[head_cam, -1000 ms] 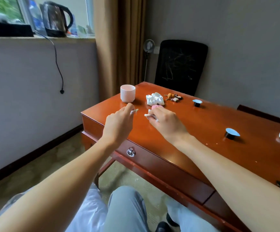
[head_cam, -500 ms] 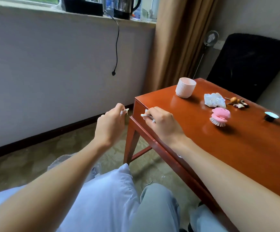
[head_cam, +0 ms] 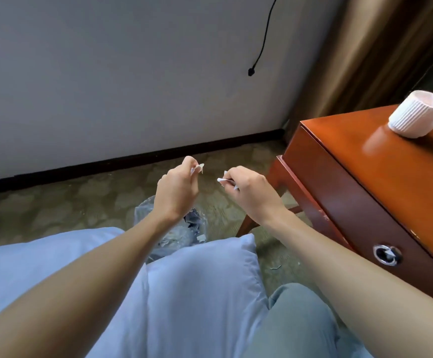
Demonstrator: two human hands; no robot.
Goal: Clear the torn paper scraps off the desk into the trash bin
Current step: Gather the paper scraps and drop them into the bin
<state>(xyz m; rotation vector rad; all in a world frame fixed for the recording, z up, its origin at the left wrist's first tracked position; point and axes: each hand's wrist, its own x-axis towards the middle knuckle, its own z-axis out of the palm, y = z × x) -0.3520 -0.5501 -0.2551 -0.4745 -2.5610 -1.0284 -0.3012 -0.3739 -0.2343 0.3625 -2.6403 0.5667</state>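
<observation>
Pinching white torn paper scraps (head_cam: 198, 168) in left hand (head_cam: 176, 192), right hand (head_cam: 250, 193) fingers (head_cam: 233, 173), over clear-lined trash bin (head_cam: 144, 211), ready for drop.

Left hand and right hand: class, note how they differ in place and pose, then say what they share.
The left hand lines up with the bin; the right hand is off to its side, nearer the desk. The left scrap pokes up and rightward from the fingertips; the right scrap pokes out leftward. Both hands are raised off the desk, fingers curled, each pinching a small white paper scrap.
</observation>
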